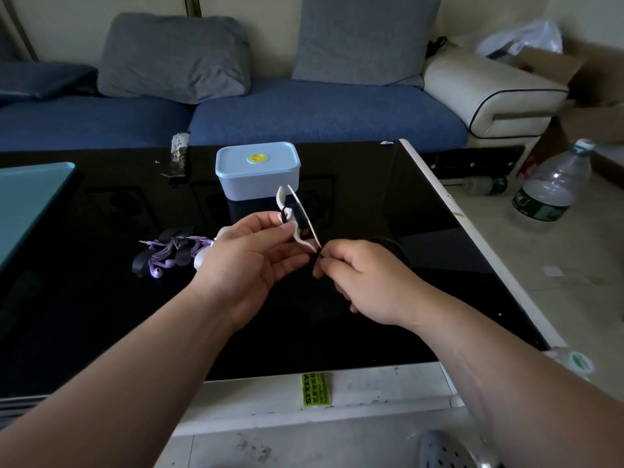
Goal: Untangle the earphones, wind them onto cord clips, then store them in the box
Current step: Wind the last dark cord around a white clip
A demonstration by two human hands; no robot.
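My left hand (250, 258) pinches a white cord clip (297, 214) held upright above the black table, with black earphone cord wound round its middle. My right hand (358, 275) pinches the black cord (319, 255) just below the clip's lower end. More of that black cord lies coiled on the table behind my right hand (391, 246). A tangle of purple earphones (162, 261) with dark cord clips (184, 256) lies on the table left of my left hand. The light blue box (258, 170), its lid shut, stands beyond the clip.
The glossy black table (101, 315) has a white rim on the right (472, 231). A teal object (30, 197) sits at the left edge. A blue sofa (304, 113) lies beyond, and a large plastic bottle (550, 184) stands on the floor at right.
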